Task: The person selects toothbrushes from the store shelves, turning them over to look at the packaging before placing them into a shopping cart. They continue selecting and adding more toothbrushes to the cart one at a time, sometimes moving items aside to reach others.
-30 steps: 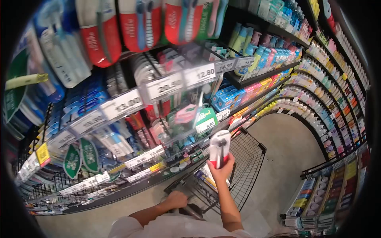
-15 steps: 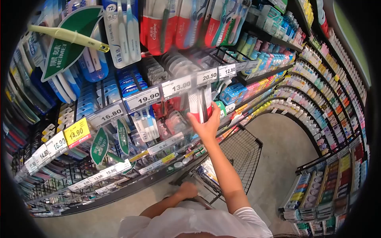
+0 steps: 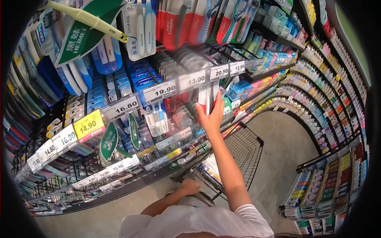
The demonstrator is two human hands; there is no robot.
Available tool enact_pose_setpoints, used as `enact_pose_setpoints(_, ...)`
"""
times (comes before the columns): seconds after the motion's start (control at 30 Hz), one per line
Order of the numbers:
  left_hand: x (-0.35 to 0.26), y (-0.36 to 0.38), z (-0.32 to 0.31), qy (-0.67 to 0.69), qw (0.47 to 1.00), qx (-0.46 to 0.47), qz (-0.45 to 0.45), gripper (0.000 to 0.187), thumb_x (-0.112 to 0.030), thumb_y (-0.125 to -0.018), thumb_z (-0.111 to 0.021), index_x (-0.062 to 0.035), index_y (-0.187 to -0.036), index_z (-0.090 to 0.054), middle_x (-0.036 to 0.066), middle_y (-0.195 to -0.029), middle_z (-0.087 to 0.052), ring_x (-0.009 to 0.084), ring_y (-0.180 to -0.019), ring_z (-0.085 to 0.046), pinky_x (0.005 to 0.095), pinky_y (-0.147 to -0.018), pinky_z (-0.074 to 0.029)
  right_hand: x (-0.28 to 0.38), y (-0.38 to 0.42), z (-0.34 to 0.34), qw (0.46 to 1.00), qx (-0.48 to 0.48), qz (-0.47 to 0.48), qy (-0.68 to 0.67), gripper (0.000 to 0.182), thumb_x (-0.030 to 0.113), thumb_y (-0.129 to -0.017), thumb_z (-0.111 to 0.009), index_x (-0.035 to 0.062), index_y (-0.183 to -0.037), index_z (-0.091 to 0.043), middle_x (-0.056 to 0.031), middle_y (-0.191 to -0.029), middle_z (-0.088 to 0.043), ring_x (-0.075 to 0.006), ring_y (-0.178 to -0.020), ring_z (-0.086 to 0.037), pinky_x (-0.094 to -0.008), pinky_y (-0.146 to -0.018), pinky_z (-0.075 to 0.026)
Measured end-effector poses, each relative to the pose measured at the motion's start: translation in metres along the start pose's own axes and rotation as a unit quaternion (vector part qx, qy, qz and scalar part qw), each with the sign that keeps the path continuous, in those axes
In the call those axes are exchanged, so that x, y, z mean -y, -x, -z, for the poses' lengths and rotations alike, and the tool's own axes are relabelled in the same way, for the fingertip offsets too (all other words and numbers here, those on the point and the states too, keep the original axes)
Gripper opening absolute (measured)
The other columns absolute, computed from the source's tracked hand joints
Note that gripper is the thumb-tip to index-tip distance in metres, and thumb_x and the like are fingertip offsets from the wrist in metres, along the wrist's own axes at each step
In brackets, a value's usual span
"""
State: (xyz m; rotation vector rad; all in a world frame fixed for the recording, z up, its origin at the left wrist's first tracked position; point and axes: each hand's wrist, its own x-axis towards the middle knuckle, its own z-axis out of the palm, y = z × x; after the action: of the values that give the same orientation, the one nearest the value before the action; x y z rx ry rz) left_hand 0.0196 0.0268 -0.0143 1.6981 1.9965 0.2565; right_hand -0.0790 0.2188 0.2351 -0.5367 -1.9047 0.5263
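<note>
My right hand (image 3: 211, 116) reaches up to the lower edge of the price rail. Its thumb and fingers close around a narrow white and red toothbrush pack (image 3: 204, 97); the rail hides the pack's upper part. Low in front of my body, my left hand (image 3: 189, 186) is curled over the handle (image 3: 205, 199) of a black wire shopping cart (image 3: 242, 156). Goods in white and blue packaging (image 3: 210, 168) lie in the cart. Red Colgate toothbrush packs (image 3: 170, 25) hang above the rail.
Price tags (image 3: 158, 91) run along the toothbrush shelf. A pale yellow oversized toothbrush display (image 3: 85, 18) juts out at upper left beside a green HEIMEI sign (image 3: 81, 39). Curved shelves of bottles (image 3: 317, 87) stand across the floor (image 3: 278, 131). A stocked low rack (image 3: 317, 190) is at lower right.
The view has shifted, so the shelf appears farther right and slightly lower. My right hand keeps hold of the toothbrush pack below the rail. My left hand stays at the cart handle.
</note>
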Motion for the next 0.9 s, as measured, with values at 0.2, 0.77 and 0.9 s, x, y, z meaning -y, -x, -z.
enact_pose_setpoints(0.2, -0.009, 0.009, 0.015, -0.032, 0.995, 0.085, -0.051, 0.03, -0.027, -0.078, -0.049, -0.0061, -0.071, -0.07, 0.017, -0.076, -0.067, 0.0323, -0.073, -0.067, 0.0431, -0.067, -0.053, -0.002, 0.01, -0.006, 1.0, -0.013, -0.007, 0.003, 0.088, 0.039, -0.075, -0.07, 0.0033, -0.141, -0.024, -0.0201, -0.101, -0.045, -0.0385, -0.088, -0.052, -0.0436, -0.075, -0.044)
enact_pose_setpoints(0.77, -0.008, 0.057, -0.012, -0.067, 0.992, 0.081, -0.075, 0.036, -0.031, -0.082, -0.047, -0.0048, -0.076, -0.07, 0.016, -0.08, -0.067, 0.0317, -0.074, -0.066, 0.0423, -0.071, -0.052, 0.008, 0.005, -0.001, 0.996, -0.026, 0.049, 0.067, 0.086, 0.044, -0.076, -0.067, 0.0083, -0.142, -0.027, -0.0186, -0.101, -0.047, -0.0381, -0.081, -0.055, -0.0441, -0.066, -0.047)
enact_pose_setpoints(0.9, -0.002, 0.073, -0.012, -0.085, 0.989, 0.066, -0.102, 0.031, -0.029, -0.079, -0.049, -0.0071, -0.074, -0.071, 0.012, -0.078, -0.069, 0.0292, -0.07, -0.067, 0.0425, -0.065, -0.053, 0.016, 0.003, -0.002, 0.996, 0.03, 0.014, 0.08, 0.084, 0.049, -0.077, -0.064, 0.007, -0.141, -0.029, -0.0178, -0.098, -0.047, -0.0383, -0.081, -0.055, -0.0442, -0.067, -0.046)
